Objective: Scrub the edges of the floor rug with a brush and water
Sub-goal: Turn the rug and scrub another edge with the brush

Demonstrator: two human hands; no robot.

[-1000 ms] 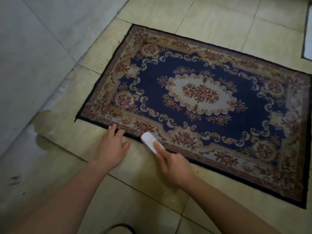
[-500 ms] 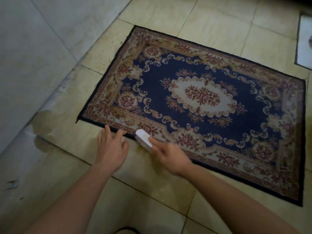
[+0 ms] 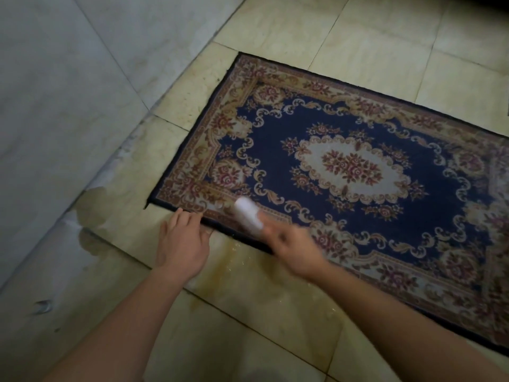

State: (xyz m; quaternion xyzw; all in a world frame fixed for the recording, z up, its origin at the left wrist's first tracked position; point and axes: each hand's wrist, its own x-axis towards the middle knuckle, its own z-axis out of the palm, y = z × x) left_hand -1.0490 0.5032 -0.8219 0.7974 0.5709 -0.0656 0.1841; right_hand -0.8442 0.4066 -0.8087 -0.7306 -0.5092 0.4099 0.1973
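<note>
Rug [image 3: 344, 166]: flat on floor [image 3: 371, 45], brush [image 3: 248, 215] on near border, close to left corner.
Risks: near edge lifting or bunching under hard strokes if left hand [image 3: 183, 244] slips on water [image 3: 234, 260]; dirty splashes spreading over floor.
Left hand: fingers straight, pressing near edge beside corner.
Right hand [image 3: 296, 250]: blurred, wrapped round brush.
Look: navy field, cream oval medallion, red-and-tan floral border, dark binding, short pile.

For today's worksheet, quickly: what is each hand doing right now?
Left hand: open, fingers resting at the edge of the rug.
Right hand: holds the white brush on the rug.
</note>
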